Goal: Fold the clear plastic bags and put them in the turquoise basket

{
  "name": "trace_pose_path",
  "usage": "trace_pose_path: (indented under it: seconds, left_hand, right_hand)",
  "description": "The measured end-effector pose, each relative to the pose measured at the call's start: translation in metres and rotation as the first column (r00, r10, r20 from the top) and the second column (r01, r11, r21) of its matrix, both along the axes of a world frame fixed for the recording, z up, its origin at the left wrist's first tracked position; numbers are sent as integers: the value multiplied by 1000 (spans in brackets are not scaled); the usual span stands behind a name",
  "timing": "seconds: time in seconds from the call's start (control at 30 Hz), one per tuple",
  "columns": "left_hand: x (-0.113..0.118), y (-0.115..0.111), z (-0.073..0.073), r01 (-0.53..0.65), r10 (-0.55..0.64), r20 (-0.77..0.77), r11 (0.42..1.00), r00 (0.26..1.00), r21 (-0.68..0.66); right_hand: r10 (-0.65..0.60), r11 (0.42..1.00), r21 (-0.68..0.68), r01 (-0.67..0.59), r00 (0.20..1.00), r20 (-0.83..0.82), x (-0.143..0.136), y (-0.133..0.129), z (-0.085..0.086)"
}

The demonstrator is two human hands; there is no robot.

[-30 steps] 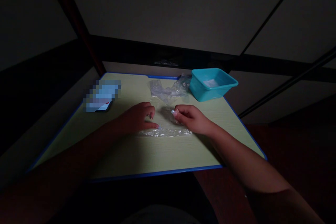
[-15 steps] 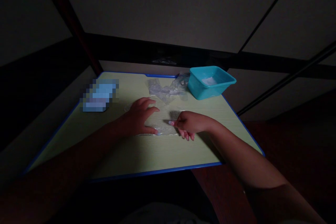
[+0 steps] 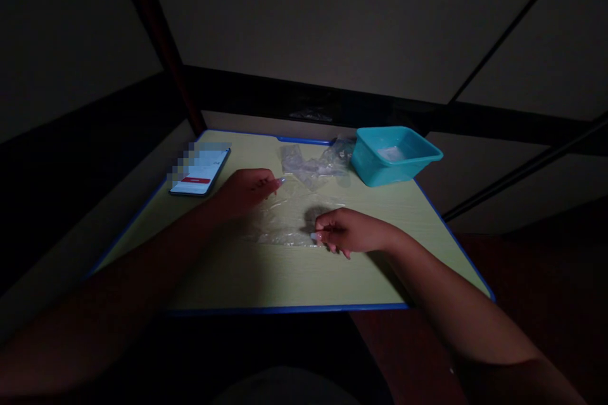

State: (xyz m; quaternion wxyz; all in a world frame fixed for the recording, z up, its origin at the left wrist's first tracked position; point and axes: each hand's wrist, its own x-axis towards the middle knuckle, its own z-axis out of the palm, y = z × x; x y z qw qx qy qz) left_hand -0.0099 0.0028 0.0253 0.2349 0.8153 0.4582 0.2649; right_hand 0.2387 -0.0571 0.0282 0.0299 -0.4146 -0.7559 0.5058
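1 clr bag (image 3: pixel 287 218) btwn grips (image 3: pixel 254 188) (image 3: pixel 349 231)

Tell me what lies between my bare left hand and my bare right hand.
In the head view, a wrinkled, clear plastic sheet lies between your left hand and right hand, over the pale yellow, blue-edged tabletop.

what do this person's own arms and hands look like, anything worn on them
The left forearm and right forearm are bare, with no watch or bracelet visible. The left hand and right hand wear no gloves, and no rings show. Each hand shows a long, pale, shiny nail. It is too dark to tell whether sleeves begin higher up.
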Motion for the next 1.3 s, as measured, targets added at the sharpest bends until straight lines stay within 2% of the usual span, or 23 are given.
trace_pose_path:
  seconds: [0.07,0.13,0.2,0.23,0.4,0.57,0.7,0.77,0.83,0.9,0.97,1.03,1.1,1.2,1.3]
  left_hand:
    - [-3,1,3,147,-152,-30,980,988,-136]
    - [-4,0,5,307,-338,-53,902,940,-303]
    - [-3,-2,5,384,-454,-75,820,888,-425]
    - [-2,-4,4,386,-472,-92,805,877,-450]
    - [4,-11,-1,328,-415,-141,850,899,-412]
    - [6,-14,2,313,-422,-186,847,887,-430]
    - [6,-14,1,338,-413,-133,860,901,-382]
    - [5,-12,-2,331,-373,-59,877,926,-348]
    - [4,-9,-7,340,-328,98,859,940,-384]
    - [5,-8,-11,419,-272,346,769,898,-483]
    - [8,-8,-14,543,-188,565,620,803,-566]
    - [12,-11,-14,630,-115,665,472,738,-617]
    - [15,-14,-14,654,-84,676,365,732,-662]
    - [19,-16,-14,629,-64,640,283,765,-724]
    - [17,-14,-15,603,-68,608,261,791,-754]
  right_hand:
    - [-16,1000,-6,16,999,47,0,0,-2]
    - [-28,1000,-4,28,997,72,-1,1,-3]
    - [-28,1000,2,28,997,70,0,1,-4]
    - [-26,1000,3,25,997,68,0,1,-4]
    - [-7,1000,-4,7,998,64,1,2,-4]
    - [-2,1000,27,0,998,65,2,3,-6]
    - [-73,976,192,105,983,-167,1,4,-10]
    - [-113,980,125,157,946,-304,-1,4,-11]
    - [-146,988,-11,156,896,-419,-3,3,-12]
    - [-180,982,-139,128,851,-494,-6,3,-13]
    - [-209,969,-224,107,839,-502,-8,3,-14]
    - [-233,954,-277,113,860,-453,-9,3,-15]
    - [-258,941,-310,138,884,-389,-8,4,-15]
    - [-281,923,-347,166,907,-315,-7,6,-15]
    - [-285,914,-366,177,921,-265,-7,7,-16]
